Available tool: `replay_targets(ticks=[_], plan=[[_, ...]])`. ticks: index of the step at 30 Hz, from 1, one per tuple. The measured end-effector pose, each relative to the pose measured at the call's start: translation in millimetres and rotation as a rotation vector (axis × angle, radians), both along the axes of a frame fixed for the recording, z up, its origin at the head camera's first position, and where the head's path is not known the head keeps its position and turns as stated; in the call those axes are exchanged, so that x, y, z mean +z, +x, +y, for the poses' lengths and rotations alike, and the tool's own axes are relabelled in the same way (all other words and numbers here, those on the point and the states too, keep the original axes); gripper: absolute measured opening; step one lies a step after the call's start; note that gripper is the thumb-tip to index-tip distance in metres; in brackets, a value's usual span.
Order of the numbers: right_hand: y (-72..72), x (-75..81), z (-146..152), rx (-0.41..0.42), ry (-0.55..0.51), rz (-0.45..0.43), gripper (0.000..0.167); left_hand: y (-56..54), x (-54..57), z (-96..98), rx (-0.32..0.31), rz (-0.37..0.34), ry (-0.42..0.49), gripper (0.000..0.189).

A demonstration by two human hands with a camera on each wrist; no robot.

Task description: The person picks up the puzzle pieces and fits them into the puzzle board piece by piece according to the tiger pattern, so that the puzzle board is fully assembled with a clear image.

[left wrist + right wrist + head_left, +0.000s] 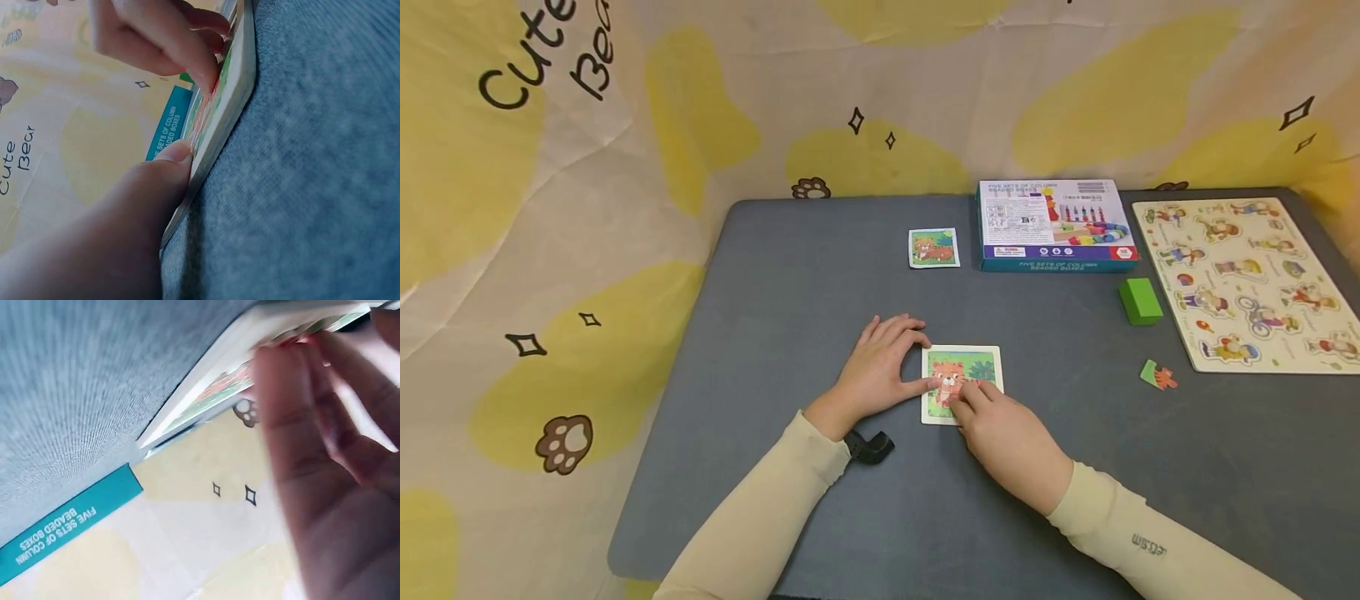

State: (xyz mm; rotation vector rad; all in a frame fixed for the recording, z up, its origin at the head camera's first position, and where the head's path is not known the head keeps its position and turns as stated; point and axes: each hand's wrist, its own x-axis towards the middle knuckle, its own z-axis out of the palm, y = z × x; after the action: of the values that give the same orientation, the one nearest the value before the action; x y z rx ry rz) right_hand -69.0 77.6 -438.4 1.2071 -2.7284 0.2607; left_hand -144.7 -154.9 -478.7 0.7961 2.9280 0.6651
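A small square jigsaw puzzle (964,354) with a white border and a picture of an orange animal on green lies in front of me. My left hand (880,367) rests at its left side, fingers spread fairly straight. Its thumb (175,152) touches the puzzle's edge. Over the lower right of the picture, my right hand (1011,442) has its thumb and fingers bent together, pinching a reddish puzzle piece (290,341) against the board. That piece is mostly hidden by the fingertips. Off to the right lies a loose green and orange puzzle piece (1159,375).
Behind the puzzle lies a small picture card (933,248) of a similar animal. A beaded-boxes carton (1056,225) stands at the back, with a green block (1141,302) in front of its right end. A wooden picture board (1247,283) lies at the right of the grey table (760,317).
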Motion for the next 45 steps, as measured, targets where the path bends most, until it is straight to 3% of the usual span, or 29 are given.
replay_targets(ticks=[4,7,15,18,21,25,28,31,34,40,45], plan=[[0.1,2.1,8.7,-0.009,-0.006,-0.157,0.049,1.6,-0.6,0.2,0.005,0.004,-0.012,0.057],[-1.9,4.8,16.6,0.013,-0.003,-0.225,0.059,2.0,-0.4,0.4,0.008,0.002,-0.011,0.057],[3.8,6.6,29.1,0.037,0.009,-0.167,0.049,1.3,-0.3,0.8,0.003,-0.004,-0.011,0.058],[0.7,8.2,36.3,0.037,0.006,-0.185,0.047,0.5,-0.7,0.4,0.005,0.000,-0.011,0.057],[-8.1,13.5,53.3,-0.034,-0.046,-0.210,0.046,0.2,-1.0,-0.1,0.004,-0.005,-0.006,0.058],[-19.2,24.2,97.3,-0.280,-0.095,-0.145,0.041,0.2,-1.2,0.0,-0.012,-0.020,0.014,0.059],[-21.5,27.3,131.4,-0.464,-0.045,-0.132,0.041,0.6,-1.6,0.1,-0.029,-0.023,0.027,0.061],[-19.7,24.5,153.5,-0.556,0.036,-0.201,0.046,1.4,-2.5,0.1,-0.049,-0.013,0.033,0.067],[-16.7,18.8,161.9,-0.562,0.044,-0.234,0.045,2.9,-1.7,1.7,-0.065,-0.006,0.015,0.076],[-17.4,10.8,164.8,-0.454,-0.142,-0.128,0.041,7.9,2.4,6.8,-0.042,-0.026,-0.049,0.099],[-20.2,9.7,173.9,-0.485,-0.160,-0.191,0.040,9.5,1.7,8.9,-0.032,-0.032,-0.087,0.104]])
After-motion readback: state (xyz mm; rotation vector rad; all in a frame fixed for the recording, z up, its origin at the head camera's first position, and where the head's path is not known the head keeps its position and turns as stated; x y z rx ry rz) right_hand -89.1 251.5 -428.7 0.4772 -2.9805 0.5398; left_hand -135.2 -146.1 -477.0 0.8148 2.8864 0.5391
